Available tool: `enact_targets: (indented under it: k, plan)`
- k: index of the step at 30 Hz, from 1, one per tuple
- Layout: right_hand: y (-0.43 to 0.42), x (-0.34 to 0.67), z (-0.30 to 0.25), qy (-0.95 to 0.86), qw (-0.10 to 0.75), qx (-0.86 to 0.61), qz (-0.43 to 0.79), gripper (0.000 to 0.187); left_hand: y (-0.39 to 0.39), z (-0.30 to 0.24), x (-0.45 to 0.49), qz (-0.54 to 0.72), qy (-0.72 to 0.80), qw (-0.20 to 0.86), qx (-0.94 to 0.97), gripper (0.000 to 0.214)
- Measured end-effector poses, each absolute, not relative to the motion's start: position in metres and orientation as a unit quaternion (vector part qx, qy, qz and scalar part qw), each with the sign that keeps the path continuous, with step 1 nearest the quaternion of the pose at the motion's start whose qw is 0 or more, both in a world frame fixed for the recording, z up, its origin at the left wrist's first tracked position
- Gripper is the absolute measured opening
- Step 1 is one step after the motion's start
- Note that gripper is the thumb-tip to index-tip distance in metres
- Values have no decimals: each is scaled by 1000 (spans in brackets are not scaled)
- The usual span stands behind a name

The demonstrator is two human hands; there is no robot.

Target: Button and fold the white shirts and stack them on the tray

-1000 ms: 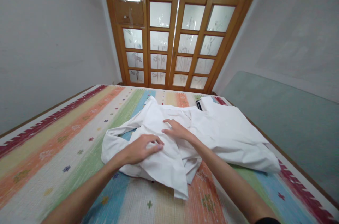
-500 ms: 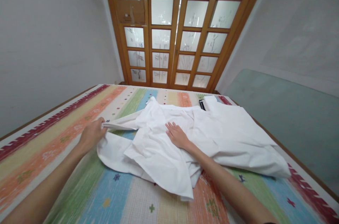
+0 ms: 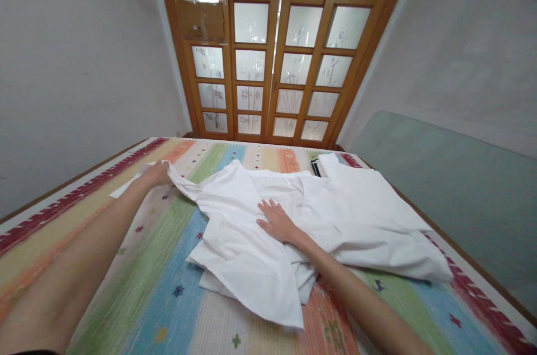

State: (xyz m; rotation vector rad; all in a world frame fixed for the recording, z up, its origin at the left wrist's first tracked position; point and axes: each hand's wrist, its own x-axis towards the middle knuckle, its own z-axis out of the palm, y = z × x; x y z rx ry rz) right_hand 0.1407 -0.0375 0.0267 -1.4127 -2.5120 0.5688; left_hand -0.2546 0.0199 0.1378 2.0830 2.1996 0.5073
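A crumpled white shirt (image 3: 335, 215) lies across a bed with a striped, many-coloured cover (image 3: 126, 282). My left hand (image 3: 154, 174) is closed on one white sleeve and holds it stretched out to the far left, over the cream and orange stripes. My right hand (image 3: 277, 222) lies flat on the middle of the shirt, fingers spread, pressing the cloth down. A loose flap of the shirt (image 3: 260, 282) hangs toward me over the blue and orange stripes.
A small dark object (image 3: 315, 167) shows at the far edge of the shirt. Wooden doors with frosted glass panes (image 3: 277, 64) stand behind the bed. Grey walls close in on both sides, with a pale green panel (image 3: 453, 187) on the right.
My left hand left the middle of the shirt, took the sleeve and pulled it out to the far left. My right hand stayed flat on the cloth.
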Motion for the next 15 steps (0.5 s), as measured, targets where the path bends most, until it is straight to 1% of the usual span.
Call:
enact_targets:
  k: [2, 4, 6, 7, 9, 10, 11, 12, 14, 15]
  plan:
    - [-42, 147, 32, -850, 112, -457, 238, 62, 26, 119, -242, 105, 740, 54, 663, 33]
    - [-50, 159, 39, -839, 146, -449, 270, 60, 20, 101, -230, 81, 741, 56, 664, 43]
    - [-64, 178, 49, -823, 202, -449, 284, 54, 1, 86, -222, 88, 716, 40, 692, 53]
    - [-73, 190, 55, -814, 232, -449, 286, 49, -14, 80, -221, 100, 697, 34, 710, 55]
    - [-96, 217, 67, -797, 282, -445, 297, 38, -50, 69, -223, 116, 670, 57, 731, 56]
    - [-109, 232, 72, -783, 291, -451, 315, 34, -71, 65, -226, 119, 651, 84, 745, 55]
    - [-123, 246, 76, -764, 290, -466, 339, 34, -91, 61, -228, 125, 636, 115, 752, 54]
    - [-136, 259, 78, -739, 277, -488, 373, 38, -111, 58, -230, 132, 620, 149, 759, 53]
    - [-161, 278, 76, -681, 216, -531, 456, 49, -146, 53, -228, 130, 588, 222, 767, 50]
    - [-172, 283, 72, -649, 188, -558, 483, 50, -160, 51, -224, 137, 580, 247, 764, 50]
